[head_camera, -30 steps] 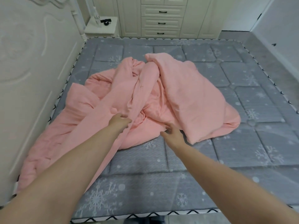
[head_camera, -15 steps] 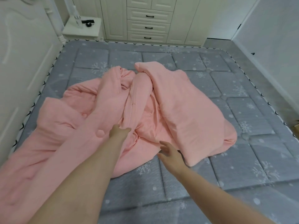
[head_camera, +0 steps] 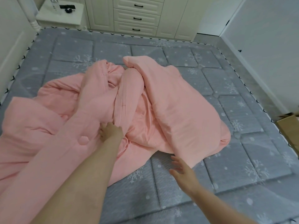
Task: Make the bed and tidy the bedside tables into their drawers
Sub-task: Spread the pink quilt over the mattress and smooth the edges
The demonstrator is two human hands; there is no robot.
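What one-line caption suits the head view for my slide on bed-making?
Left hand grips the crumpled pink quilt on the grey mattress; right hand hovers open.

Both bare forearms stretched forward over the bed. Left hand (head_camera: 111,131) knuckles-up, fingers (head_camera: 103,126) curled into pink quilt (head_camera: 178,101) folds mid-bed. Right hand (head_camera: 182,171) open near the foot-side edge, fingers spread, hovering just short of the quilt's hem.

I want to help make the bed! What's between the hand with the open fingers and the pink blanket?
Nothing but bare grey mattress. In the head view the right hand hovers just short of the pink blanket edge, fingers spread.
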